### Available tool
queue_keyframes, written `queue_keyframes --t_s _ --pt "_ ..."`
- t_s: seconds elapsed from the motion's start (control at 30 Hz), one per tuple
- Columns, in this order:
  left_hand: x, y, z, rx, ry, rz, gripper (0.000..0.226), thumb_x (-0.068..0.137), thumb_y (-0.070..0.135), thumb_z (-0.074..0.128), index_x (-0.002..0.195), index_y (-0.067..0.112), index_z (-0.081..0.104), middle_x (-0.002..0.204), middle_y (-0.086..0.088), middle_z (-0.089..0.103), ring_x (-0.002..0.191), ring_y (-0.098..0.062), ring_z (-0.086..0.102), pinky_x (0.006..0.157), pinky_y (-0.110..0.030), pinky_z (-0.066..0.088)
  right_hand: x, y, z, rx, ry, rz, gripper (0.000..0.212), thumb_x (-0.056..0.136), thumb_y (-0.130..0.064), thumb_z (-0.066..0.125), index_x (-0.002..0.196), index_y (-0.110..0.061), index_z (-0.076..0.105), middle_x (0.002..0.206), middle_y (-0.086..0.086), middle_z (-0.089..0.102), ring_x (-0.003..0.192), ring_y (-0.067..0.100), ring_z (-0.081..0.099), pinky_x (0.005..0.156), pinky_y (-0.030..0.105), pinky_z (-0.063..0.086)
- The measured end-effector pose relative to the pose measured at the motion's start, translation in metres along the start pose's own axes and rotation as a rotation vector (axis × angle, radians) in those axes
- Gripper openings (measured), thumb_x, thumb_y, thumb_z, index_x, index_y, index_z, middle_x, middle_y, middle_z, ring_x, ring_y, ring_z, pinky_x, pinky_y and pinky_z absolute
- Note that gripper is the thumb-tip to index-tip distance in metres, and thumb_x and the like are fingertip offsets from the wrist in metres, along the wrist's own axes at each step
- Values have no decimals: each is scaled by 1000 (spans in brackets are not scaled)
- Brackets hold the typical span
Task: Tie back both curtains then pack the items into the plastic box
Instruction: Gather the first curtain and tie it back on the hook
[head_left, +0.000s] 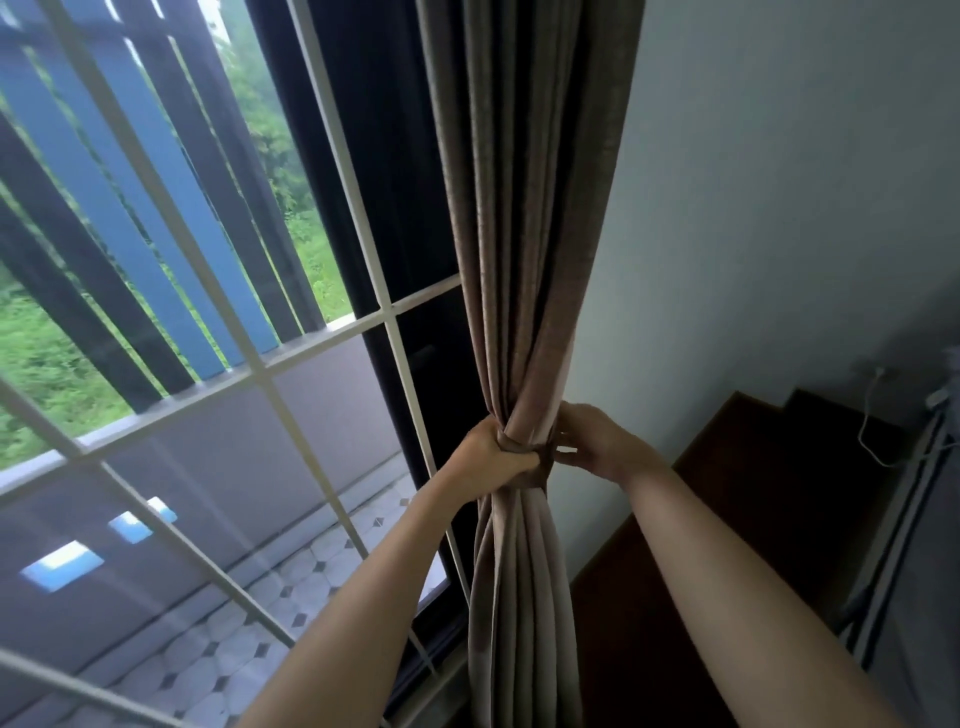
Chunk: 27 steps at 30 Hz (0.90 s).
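Note:
A grey-brown curtain (530, 218) hangs gathered in folds at the right edge of the window. A dark brown tie-back band (543, 460) circles the bunched cloth at its waist. My left hand (491, 457) is clenched around the gathered curtain and the band's left end. My right hand (589, 441) pinches the band's right end against the cloth, close to the wall. Below the band the folds fall loose. The plastic box and the other curtain are out of view.
A white window grille (291, 358) covers the glass on the left, with a balcony and greenery beyond. A pale wall (779, 208) stands right of the curtain. Dark wooden furniture (769, 499) and a white cable (872, 415) sit at the lower right.

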<state>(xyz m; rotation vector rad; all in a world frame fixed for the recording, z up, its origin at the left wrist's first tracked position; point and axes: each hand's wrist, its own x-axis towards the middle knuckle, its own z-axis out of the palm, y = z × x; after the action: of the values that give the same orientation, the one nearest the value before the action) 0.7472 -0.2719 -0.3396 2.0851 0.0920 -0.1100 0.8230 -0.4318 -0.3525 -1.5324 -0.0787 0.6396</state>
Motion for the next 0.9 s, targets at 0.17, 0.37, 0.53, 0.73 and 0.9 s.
queue_keyframes --t_s 0.17,0.37,0.53,0.73,0.9 --pt "5 -1 -11 -7 -25 -75 59 54 34 72 108 10 63 92 -1 68 91 -17 66 78 -25 52 4 -18 -2 -247 64 116 13 90 -23 53 88 -13 61 84 3 62 83 15 56 78 29 44" --pt "1 -2 -5 -66 3 -16 24 75 8 68 96 16 62 82 6 66 86 -14 64 70 -17 47 -1 -24 -9 309 87 -29 20 82 -8 64 100 -16 67 91 3 62 89 16 57 75 27 46" --pt "-1 -8 4 -114 134 36 34 65 21 66 97 24 56 88 4 67 87 -12 65 76 -27 52 -19 -11 -10 861 34 -101 5 86 -8 66 90 -5 63 85 10 64 76 19 66 74 31 56" --pt "-4 -15 10 -117 175 79 51 59 34 67 106 18 58 97 -2 67 91 -14 66 80 -32 55 -38 22 -10 867 45 32 16 81 -2 64 97 -1 64 88 10 65 67 12 57 48 17 45" --pt "-4 -17 4 -147 230 70 40 56 35 68 94 34 60 110 -9 62 99 -18 64 87 -40 56 -50 42 -18 1023 134 -109 33 85 10 43 103 -12 60 94 9 65 86 21 62 87 29 49"
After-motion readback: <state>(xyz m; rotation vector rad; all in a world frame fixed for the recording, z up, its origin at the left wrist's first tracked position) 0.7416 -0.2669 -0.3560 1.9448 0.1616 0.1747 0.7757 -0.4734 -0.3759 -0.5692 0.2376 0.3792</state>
